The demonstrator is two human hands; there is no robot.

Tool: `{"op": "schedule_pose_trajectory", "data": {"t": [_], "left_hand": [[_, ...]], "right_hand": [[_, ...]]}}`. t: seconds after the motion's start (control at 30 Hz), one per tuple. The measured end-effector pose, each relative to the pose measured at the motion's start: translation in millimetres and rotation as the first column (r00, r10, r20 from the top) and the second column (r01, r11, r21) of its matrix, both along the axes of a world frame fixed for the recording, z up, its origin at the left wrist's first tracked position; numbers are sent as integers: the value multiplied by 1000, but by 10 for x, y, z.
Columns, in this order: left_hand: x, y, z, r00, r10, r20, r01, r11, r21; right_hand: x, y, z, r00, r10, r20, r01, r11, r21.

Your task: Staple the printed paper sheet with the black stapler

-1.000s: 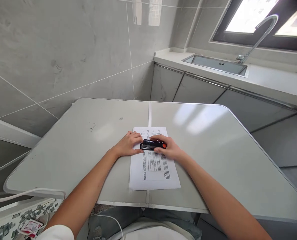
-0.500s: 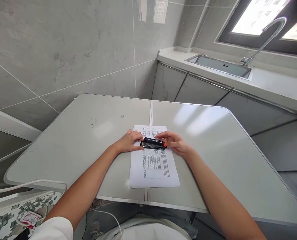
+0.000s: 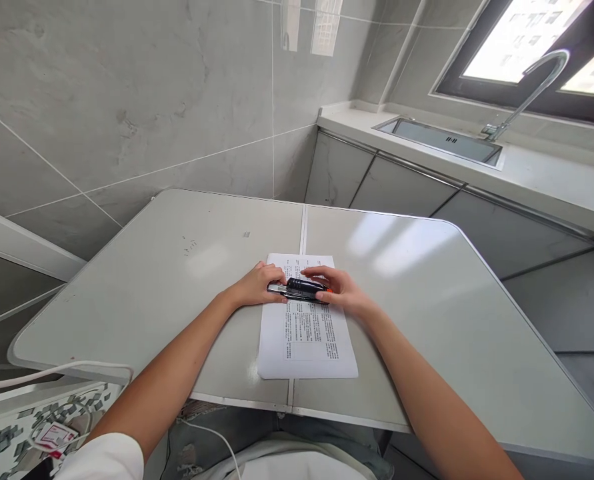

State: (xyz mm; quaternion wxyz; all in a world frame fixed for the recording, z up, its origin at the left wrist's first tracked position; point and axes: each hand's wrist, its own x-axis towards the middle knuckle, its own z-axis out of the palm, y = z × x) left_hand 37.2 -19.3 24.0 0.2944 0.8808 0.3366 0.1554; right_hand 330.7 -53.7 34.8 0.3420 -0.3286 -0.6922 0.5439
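A black stapler (image 3: 304,289) with a bit of orange at its right end lies crosswise over the upper part of a printed sheet of paper (image 3: 307,360). A silver metal piece sticks out of the stapler's left end. My left hand (image 3: 258,285) is closed about that end, its thumb below and curled fingers above the metal piece. At the right end, my right hand (image 3: 341,291) grips the stapler, thumb on the near side and fingers reaching over the far side. The paper's top portion is partly covered by the stapler and hands.
The paper rests on a light folding table (image 3: 411,320) with a centre seam. Behind it are a tiled wall (image 3: 167,100) and a counter with a sink (image 3: 441,141) and faucet (image 3: 537,93). A white cable (image 3: 57,368) runs at the lower left.
The silver piece now protrudes from the stapler's left end. My right hand has shifted slightly left, its thumb now over the stapler's near side. The camera view has tilted a little.
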Motion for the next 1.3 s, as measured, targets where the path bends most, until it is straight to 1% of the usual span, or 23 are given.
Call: {"op": "schedule_pose_trajectory", "data": {"t": [0.07, 0.13, 0.2, 0.23, 0.3, 0.33, 0.37, 0.4, 0.43, 0.47, 0.53, 0.57, 0.6, 0.67, 0.73, 0.87, 0.97, 1.07, 1.13, 1.2, 1.23, 1.27, 1.3], "left_hand": [[-9, -4, 12, 1000, 4, 12, -4, 1000, -12], [-18, -22, 43, 999, 2, 44, 0, 999, -48], [-18, -55, 88, 992, 29, 121, -15, 993, -117], [-12, -74, 112, 979, 72, 190, -41, 986, -161], [13, -110, 153, 897, 209, 390, -90, 949, -301], [32, -124, 167, 823, 290, 489, -83, 912, -401], [52, -133, 177, 739, 367, 565, -39, 860, -509], [71, -136, 181, 662, 437, 609, 43, 790, -612], [89, -134, 179, 605, 498, 621, 140, 701, -699], [104, -128, 173, 570, 550, 610, 232, 605, -762], [123, -106, 149, 540, 621, 568, 364, 437, -823], [126, -94, 134, 535, 643, 549, 403, 377, -834], [126, -82, 118, 532, 658, 533, 427, 336, -840], [120, -67, 89, 527, 674, 517, 450, 295, -843], [111, -62, 65, 524, 681, 512, 456, 284, -844], [103, -64, 30, 508, 683, 524, 447, 311, -839], [110, -69, 23, 489, 682, 544, 433, 352, -830], [118, -72, 33, 487, 673, 557, 408, 389, -826], [118, -64, 36, 475, 679, 560, 390, 408, -825], [113, -44, 31, 437, 714, 547, 338, 433, -836], [110, -31, 27, 408, 741, 533, 292, 447, -845], [107, -18, 23, 378, 768, 516, 236, 459, -856], [105, -7, 20, 353, 790, 501, 176, 470, -865]], "right_hand": [[-89, -63, 9, 985, -35, 171, 13, 992, 127], [-158, -125, -3, 945, -122, 302, 52, 972, 231], [-199, -176, -19, 921, -182, 345, 82, 955, 285], [-210, -195, -25, 918, -200, 342, 95, 949, 301], [-219, -225, -28, 921, -262, 289, 147, 920, 364], [-221, -235, -28, 918, -309, 248, 187, 890, 417], [-223, -244, -26, 910, -363, 202, 232, 847, 478], [-225, -252, -24, 897, -415, 155, 273, 794, 543], [-230, -258, -22, 882, -456, 120, 299, 737, 606], [-235, -264, -20, 871, -480, 106, 297, 685, 665], [-249, -271, -16, 861, -490, 134, 230, 613, 756], [-258, -273, -14, 859, -483, 169, 180, 594, 784], [-266, -274, -14, 854, -477, 206, 133, 584, 801], [-280, -271, -20, 840, -481, 253, 87, 580, 810], [-285, -265, -34, 833, -477, 281, 71, 596, 800], [-275, -264, -61, 843, -442, 305, 46, 625, 779], [-274, -281, -49, 828, -482, 286, 88, 615, 784], [-273, -290, -10, 828, -488, 276, 88, 600, 795], [-253, -282, 24, 817, -533, 221, 155, 570, 807], [-211, -267, 61, 769, -627, 124, 309, 535, 786], [-184, -258, 79, 750, -655, 95, 379, 542, 750], [-157, -251, 95, 751, -654, 93, 420, 581, 697], [-131, -245, 107, 776, -620, 116, 425, 650, 630]]}}
